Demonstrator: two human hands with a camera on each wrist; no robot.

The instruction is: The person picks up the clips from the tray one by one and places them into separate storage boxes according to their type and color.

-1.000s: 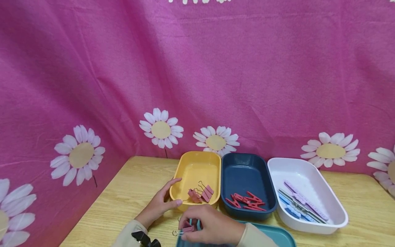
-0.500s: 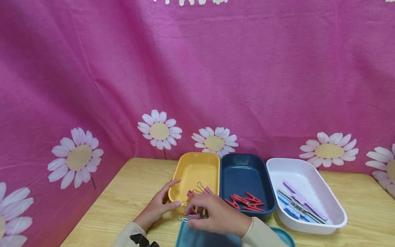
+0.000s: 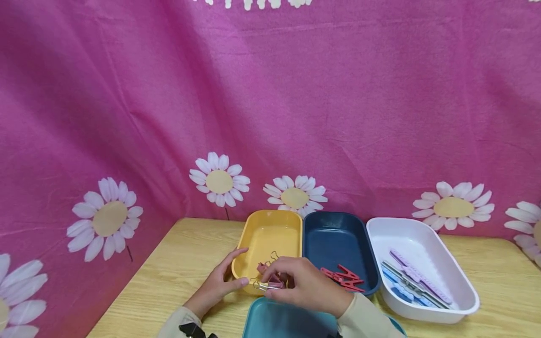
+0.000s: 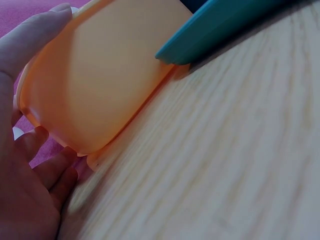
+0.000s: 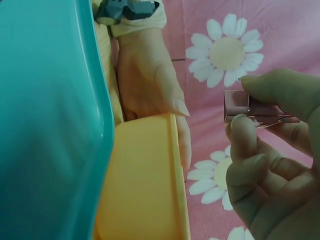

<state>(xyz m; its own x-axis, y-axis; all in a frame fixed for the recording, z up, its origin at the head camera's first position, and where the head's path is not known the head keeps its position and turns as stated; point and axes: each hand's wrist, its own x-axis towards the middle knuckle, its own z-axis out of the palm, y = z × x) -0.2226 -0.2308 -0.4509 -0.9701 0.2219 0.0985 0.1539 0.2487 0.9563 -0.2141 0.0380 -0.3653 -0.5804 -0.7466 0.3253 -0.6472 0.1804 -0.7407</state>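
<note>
My right hand point(image 3: 310, 286) pinches a pink binder clip point(image 5: 236, 106) with wire handles between thumb and fingers, over the near edge of the yellow bin point(image 3: 270, 230). More pink binder clips point(image 3: 262, 267) lie inside that bin, partly hidden behind the right hand. At the bin's near left corner, my left hand point(image 3: 215, 286) holds the wall, its index finger reaching over the rim and its thumb at the front. The left wrist view shows the thumb point(image 4: 40, 30) along the rim and the other fingertips against the bin's outer side.
Beside the yellow bin stands a navy bin point(image 3: 334, 234) with red clothespins point(image 3: 351, 277). Farther right, a white bin point(image 3: 444, 263) holds long purple, grey and blue strips point(image 3: 416, 279). A teal tray point(image 3: 283, 319) lies in front, under the right forearm. A pink flowered cloth point(image 3: 338, 94) hangs behind.
My right hand has carried the binder clip forward and slightly right, from over the teal tray to the yellow bin's near rim. The left hand stays at the bin's corner.
</note>
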